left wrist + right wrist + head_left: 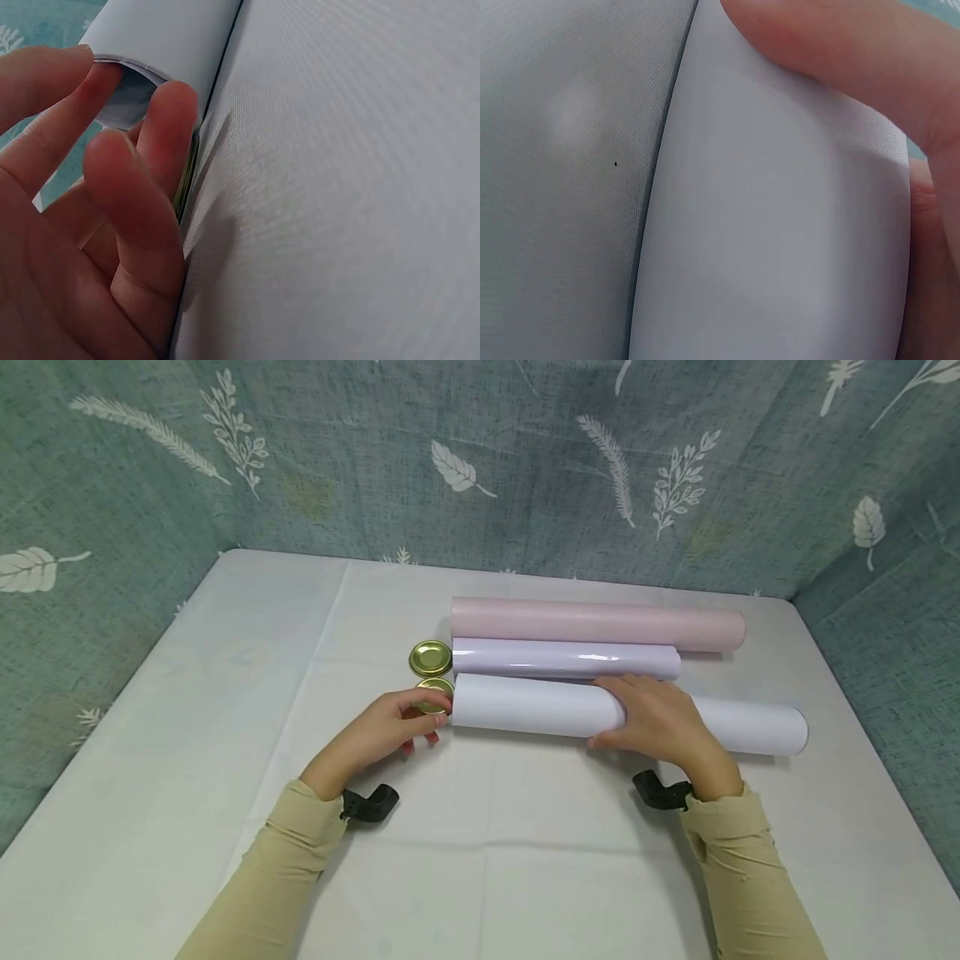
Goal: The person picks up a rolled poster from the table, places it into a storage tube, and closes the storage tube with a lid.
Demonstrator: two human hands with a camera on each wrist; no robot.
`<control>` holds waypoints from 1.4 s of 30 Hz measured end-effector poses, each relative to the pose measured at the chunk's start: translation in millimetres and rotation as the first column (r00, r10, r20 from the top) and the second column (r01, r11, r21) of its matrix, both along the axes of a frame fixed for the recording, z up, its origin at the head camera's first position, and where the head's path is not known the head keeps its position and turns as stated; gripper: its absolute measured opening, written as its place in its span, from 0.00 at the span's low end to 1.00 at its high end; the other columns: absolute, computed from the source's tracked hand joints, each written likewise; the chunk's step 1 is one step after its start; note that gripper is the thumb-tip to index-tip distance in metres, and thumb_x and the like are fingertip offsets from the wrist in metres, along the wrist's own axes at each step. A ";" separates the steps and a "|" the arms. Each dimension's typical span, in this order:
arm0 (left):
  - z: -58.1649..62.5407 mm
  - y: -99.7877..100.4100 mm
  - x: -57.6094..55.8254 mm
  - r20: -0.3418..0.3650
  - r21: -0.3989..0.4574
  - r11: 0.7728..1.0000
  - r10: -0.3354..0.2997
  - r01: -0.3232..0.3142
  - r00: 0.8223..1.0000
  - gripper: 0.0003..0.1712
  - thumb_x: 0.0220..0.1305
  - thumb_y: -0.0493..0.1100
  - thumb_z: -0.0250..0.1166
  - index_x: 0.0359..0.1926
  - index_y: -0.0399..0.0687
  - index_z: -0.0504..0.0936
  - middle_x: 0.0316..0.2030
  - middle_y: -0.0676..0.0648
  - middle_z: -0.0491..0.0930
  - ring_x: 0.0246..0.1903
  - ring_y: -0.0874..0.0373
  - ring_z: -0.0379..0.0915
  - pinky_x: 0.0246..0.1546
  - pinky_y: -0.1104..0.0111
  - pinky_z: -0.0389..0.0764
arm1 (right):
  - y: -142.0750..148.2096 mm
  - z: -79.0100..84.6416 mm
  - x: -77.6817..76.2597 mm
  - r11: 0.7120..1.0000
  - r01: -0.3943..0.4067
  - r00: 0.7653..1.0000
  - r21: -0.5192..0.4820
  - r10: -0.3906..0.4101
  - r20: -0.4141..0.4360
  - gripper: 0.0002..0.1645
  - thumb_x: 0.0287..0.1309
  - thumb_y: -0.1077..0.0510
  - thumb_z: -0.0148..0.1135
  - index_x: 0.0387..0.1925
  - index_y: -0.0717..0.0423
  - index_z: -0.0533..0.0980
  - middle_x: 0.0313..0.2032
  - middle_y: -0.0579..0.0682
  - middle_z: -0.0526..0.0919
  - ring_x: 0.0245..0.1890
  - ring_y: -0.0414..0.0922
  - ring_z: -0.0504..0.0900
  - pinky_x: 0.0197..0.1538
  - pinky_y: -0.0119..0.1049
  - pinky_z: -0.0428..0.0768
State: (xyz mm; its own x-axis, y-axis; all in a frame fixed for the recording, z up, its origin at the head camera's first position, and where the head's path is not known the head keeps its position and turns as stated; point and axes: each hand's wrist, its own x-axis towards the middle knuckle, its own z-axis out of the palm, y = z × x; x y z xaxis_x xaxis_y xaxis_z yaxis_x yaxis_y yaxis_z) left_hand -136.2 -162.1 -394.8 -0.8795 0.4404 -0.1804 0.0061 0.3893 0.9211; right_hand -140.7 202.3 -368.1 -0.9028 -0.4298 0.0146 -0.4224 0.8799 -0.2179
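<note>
A white roll lies crosswise on the table, nearest the person. My right hand grips it past the middle, thumb on the near side and fingers over the top. In the right wrist view the roll's smooth surface fills the space under that hand. At the roll's left end is my left hand, its fingers loosely bent and fingertips touching the hollow end's rim. Those fingers partly cover a gold metal lid. Another gold lid lies just behind it.
Behind the white roll lie a glossy lilac roll and a longer pink roll, side by side with left ends nearly level. A white cloth covers the table. Leaf-patterned green fabric hangs around the back and sides.
</note>
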 end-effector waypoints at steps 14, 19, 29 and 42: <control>14.7 2.4 6.1 0.036 0.006 1.000 -0.023 0.023 0.999 0.15 0.61 0.46 0.58 0.49 0.51 0.75 0.32 0.41 0.80 0.34 0.47 0.75 0.23 0.62 0.74 | -0.3 -1.1 1.4 1.000 -0.001 1.000 -0.003 0.001 0.005 0.52 0.28 0.29 0.67 0.58 0.47 0.66 0.52 0.51 0.73 0.51 0.51 0.70 0.49 0.51 0.65; 1.6 -1.4 0.8 0.018 0.024 1.000 -0.011 0.010 1.000 0.18 0.60 0.53 0.58 0.50 0.55 0.74 0.34 0.46 0.81 0.34 0.53 0.76 0.21 0.63 0.74 | -0.6 -0.6 1.6 1.000 -0.004 1.000 -0.002 0.004 -0.003 0.52 0.29 0.31 0.68 0.58 0.48 0.66 0.52 0.51 0.73 0.51 0.52 0.70 0.49 0.51 0.65; -1.2 -4.7 -0.8 0.023 0.074 0.997 0.024 -0.025 0.999 0.17 0.60 0.52 0.57 0.50 0.56 0.74 0.39 0.47 0.80 0.36 0.53 0.77 0.21 0.62 0.75 | -1.2 -0.4 -0.4 1.000 -0.009 1.000 0.004 0.009 -0.004 0.52 0.28 0.30 0.68 0.57 0.47 0.66 0.52 0.51 0.73 0.50 0.51 0.71 0.47 0.51 0.66; 1.1 -10.0 -5.3 -0.065 0.037 0.956 0.293 -0.291 0.954 0.15 0.61 0.52 0.57 0.46 0.53 0.76 0.34 0.45 0.79 0.24 0.48 0.73 0.14 0.66 0.69 | -0.9 1.6 -0.4 1.000 -0.003 1.000 0.006 0.003 0.003 0.52 0.28 0.30 0.68 0.58 0.47 0.66 0.53 0.51 0.73 0.51 0.52 0.70 0.49 0.51 0.65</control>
